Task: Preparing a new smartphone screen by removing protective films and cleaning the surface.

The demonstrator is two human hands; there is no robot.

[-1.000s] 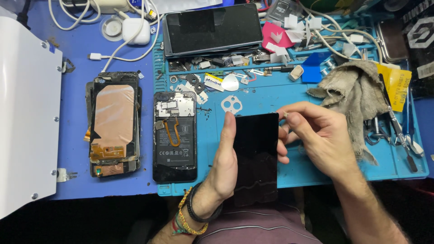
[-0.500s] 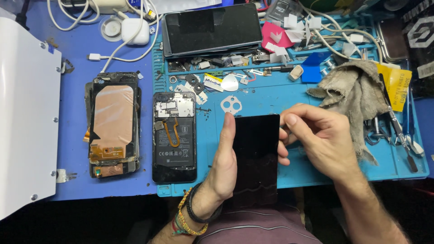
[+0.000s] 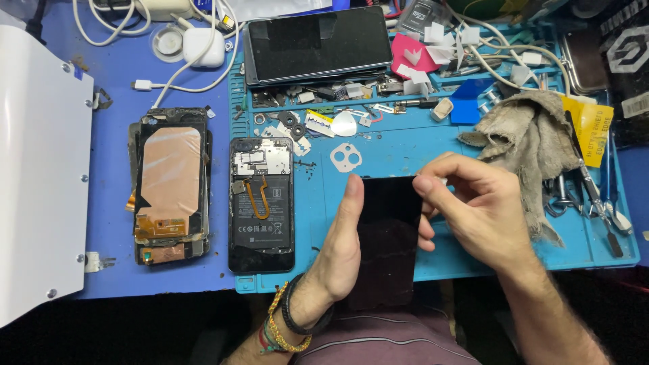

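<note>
1. Nearest the person, at the front edge of the blue mat [image 3: 405, 152], the left hand [image 3: 338, 253] lies flat along the left edge of a black screen panel [image 3: 385, 236].
2. The right hand [image 3: 476, 209] pinches the panel's top right corner, fingertips seemingly closed on it.
3. Left of them lies an opened phone [image 3: 261, 203]; further left, a copper-backed screen assembly [image 3: 169, 186].
4. A grey rag [image 3: 531, 145] sits toward the right edge.
5. At the far edge rests a dark tablet [image 3: 318, 44].

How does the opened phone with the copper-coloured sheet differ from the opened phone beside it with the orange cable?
The copper-sheet phone lies on the purple mat, its inside mostly covered by foil, with ragged edges. The orange-cable phone lies on the blue mat, showing a black battery and bare circuit board, and sits nearer the left hand. Both lie flat, upright, open side up, untouched.
</note>
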